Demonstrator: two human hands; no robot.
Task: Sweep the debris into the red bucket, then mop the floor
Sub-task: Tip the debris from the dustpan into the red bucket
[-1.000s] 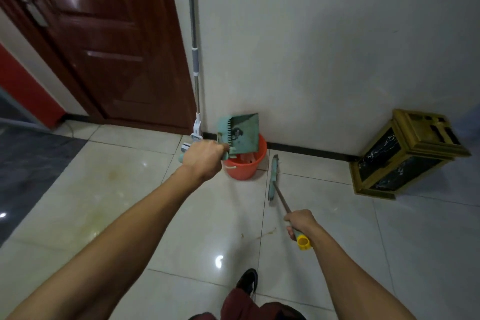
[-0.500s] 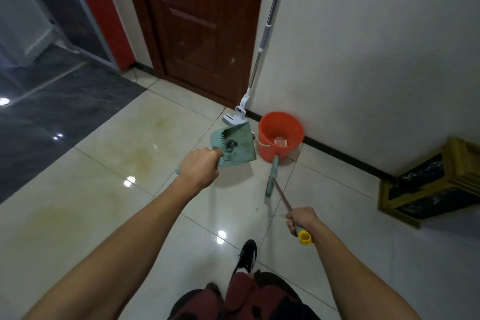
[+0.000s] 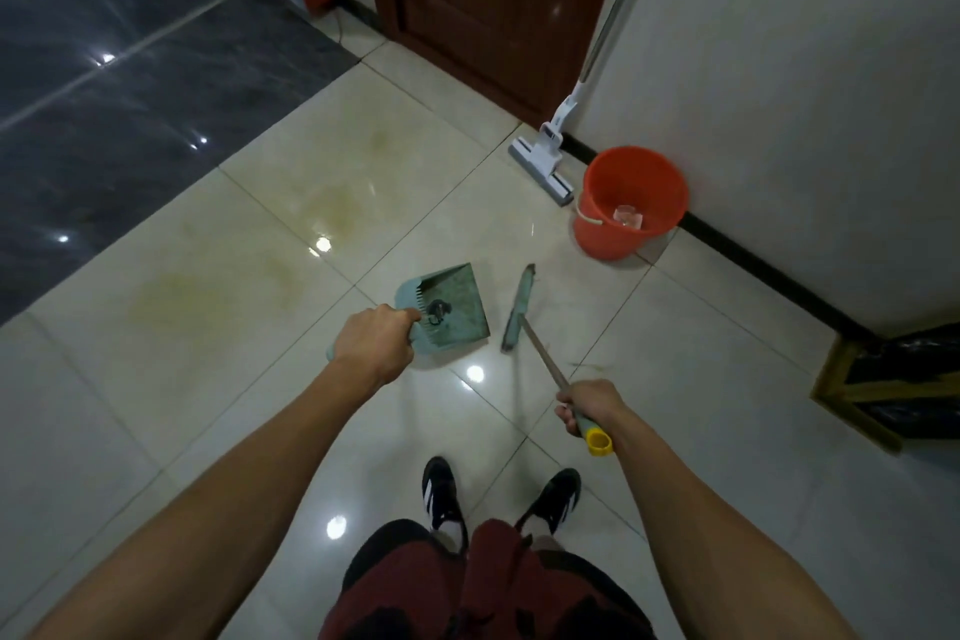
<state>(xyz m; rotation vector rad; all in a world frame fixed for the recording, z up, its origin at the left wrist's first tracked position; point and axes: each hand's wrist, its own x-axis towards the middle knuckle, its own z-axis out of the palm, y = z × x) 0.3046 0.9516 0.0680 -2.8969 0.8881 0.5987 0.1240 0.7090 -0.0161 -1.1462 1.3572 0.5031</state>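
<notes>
The left hand (image 3: 375, 347) curls round the handle of a flat, grimy teal plastic dustpan (image 3: 448, 313) held above the glossy cream floor tiles (image 3: 218, 286). The right hand (image 3: 589, 405) grips the thin metal shaft of a broom (image 3: 519, 308) with a yellow end cap. A round red bucket (image 3: 631, 200) stands by the wall's black skirting, with a white flat mop (image 3: 541, 169) beside it.

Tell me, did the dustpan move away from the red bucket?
Yes. The dustpan was tipped over the red bucket a second ago; now the left hand holds it low, well short of the bucket, toward the person.
</notes>
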